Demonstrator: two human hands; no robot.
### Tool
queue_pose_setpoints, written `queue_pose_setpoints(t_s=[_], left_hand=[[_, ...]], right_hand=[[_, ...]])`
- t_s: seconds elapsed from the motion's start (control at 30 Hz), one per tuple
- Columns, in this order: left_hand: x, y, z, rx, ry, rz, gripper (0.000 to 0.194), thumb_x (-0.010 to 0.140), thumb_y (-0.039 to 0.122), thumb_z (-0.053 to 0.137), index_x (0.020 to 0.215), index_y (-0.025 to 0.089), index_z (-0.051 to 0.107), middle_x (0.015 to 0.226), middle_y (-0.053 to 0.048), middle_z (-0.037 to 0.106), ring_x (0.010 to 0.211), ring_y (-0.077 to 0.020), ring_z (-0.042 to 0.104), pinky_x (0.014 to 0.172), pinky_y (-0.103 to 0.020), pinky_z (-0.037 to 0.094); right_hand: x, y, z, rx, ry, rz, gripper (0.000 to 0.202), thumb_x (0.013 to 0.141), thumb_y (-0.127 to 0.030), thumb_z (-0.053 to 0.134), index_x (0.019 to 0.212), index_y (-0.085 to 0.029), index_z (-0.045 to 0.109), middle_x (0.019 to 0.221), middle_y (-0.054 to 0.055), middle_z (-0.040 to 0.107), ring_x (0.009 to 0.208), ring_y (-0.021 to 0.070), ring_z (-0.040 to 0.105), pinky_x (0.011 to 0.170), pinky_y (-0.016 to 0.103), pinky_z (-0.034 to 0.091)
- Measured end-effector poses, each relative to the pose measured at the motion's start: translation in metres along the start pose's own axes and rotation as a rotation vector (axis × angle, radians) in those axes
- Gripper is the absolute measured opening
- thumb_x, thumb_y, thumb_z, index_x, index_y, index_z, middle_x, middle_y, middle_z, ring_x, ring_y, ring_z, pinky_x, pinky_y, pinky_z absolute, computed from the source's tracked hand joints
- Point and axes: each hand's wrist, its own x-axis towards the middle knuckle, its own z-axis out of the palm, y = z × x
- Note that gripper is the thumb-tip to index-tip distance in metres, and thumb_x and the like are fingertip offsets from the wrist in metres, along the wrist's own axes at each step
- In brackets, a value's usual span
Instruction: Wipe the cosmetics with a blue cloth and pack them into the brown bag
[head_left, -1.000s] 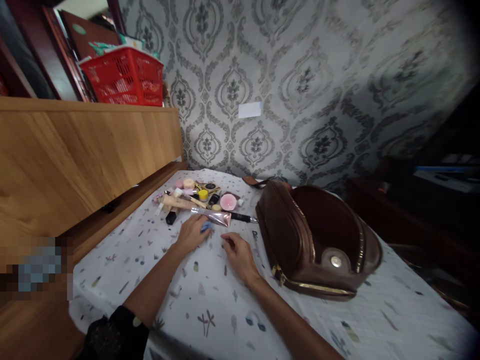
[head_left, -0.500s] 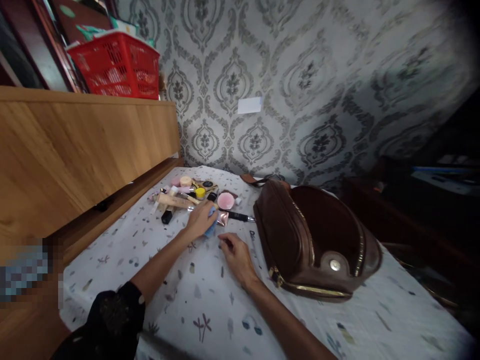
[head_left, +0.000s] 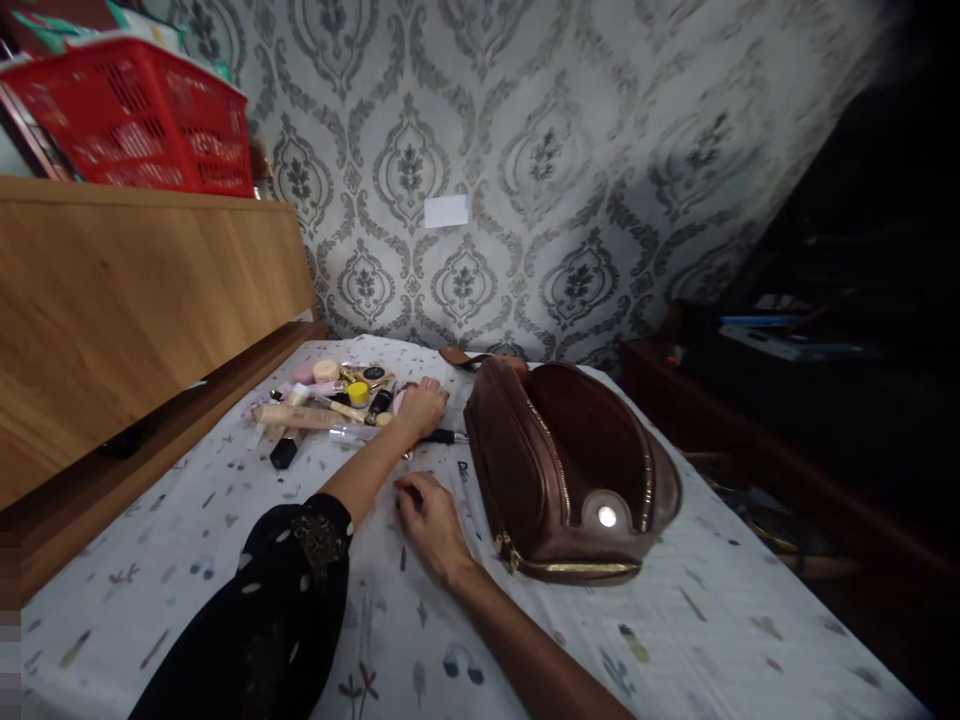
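My left hand (head_left: 421, 408) reaches over the right side of a pile of cosmetics, its fingers bent down around the pink round compact (head_left: 399, 402), which it partly covers. Whether it grips anything is hidden. My right hand (head_left: 431, 520) rests on the patterned cloth nearer to me, fingers curled, with nothing seen in them. In the pile lie a yellow-lidded jar (head_left: 358, 393), a long beige tube (head_left: 300, 416) and a black-capped bottle (head_left: 285, 449). A black pen-like item (head_left: 444, 437) lies partly under my left wrist. The brown bag (head_left: 570, 470) stands unzipped to the right.
A wooden cabinet (head_left: 150, 300) runs along the left, with a red basket (head_left: 150, 120) on top. Patterned wallpaper with a white card (head_left: 446, 210) rises behind. A brown strap (head_left: 455, 356) lies behind the bag, and dark furniture stands at the right.
My left hand has moved from the blue item to the pink compact, farther back and right. The blue item is out of sight. The view has turned right.
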Motion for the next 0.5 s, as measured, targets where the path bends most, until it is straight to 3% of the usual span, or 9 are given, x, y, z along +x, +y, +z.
queue_pose_setpoints(t_s=[0.27,0.5], left_hand=[[0.01,0.018,0.008,0.049,-0.056,-0.002,0.03,0.084,0.007,0.049,0.103,0.014,0.07,0.116,-0.021,0.06,0.112,-0.0326,0.048,0.089,-0.046,0.041],[0.002,0.0,-0.009,-0.023,0.057,-0.154,0.032,0.09,0.008,0.045,0.117,0.011,0.06,0.118,-0.021,0.06,0.115,-0.0304,0.052,0.089,-0.041,0.044]], right_hand=[[0.0,-0.002,0.0,0.015,0.007,0.025,0.022,0.081,-0.01,0.047,0.088,-0.019,0.066,0.089,0.007,0.069,0.087,0.022,0.064,0.08,0.034,0.05],[0.001,-0.003,-0.002,-0.001,-0.013,-0.002,0.022,0.081,-0.012,0.047,0.088,-0.018,0.067,0.091,0.008,0.069,0.089,0.0225,0.063,0.082,0.035,0.049]])
